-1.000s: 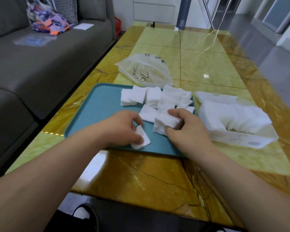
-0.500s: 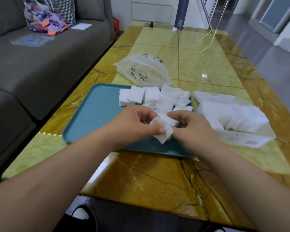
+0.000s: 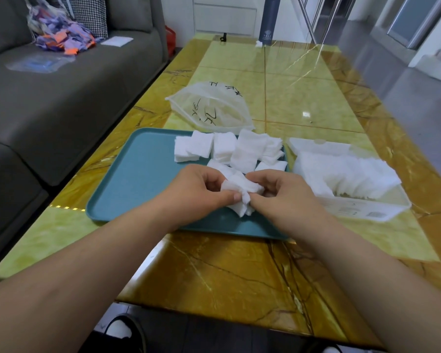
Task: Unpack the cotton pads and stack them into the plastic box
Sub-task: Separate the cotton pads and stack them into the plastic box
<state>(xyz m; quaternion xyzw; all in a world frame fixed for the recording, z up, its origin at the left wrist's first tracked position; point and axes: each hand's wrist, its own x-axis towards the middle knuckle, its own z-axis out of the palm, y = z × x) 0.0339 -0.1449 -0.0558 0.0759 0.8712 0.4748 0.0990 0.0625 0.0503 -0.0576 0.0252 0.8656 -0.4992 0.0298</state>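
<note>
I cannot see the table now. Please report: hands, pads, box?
Left hand and right hand grip one pad bunch over tray. Plastic box part full, right of tray. Nothing between.

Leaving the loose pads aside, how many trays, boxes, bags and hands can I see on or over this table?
Teal tray: 1
Plastic box, part filled with pads: 1
Clear plastic bag: 1
Hands: 2, the left hand and right hand, both gripping one bunch of cotton pads
Total: 5

Both forearms converge forward. The left hand (image 3: 199, 193) and right hand (image 3: 284, 197), fingers curled, pinch one wad of cotton pads (image 3: 239, 191) together.
</note>
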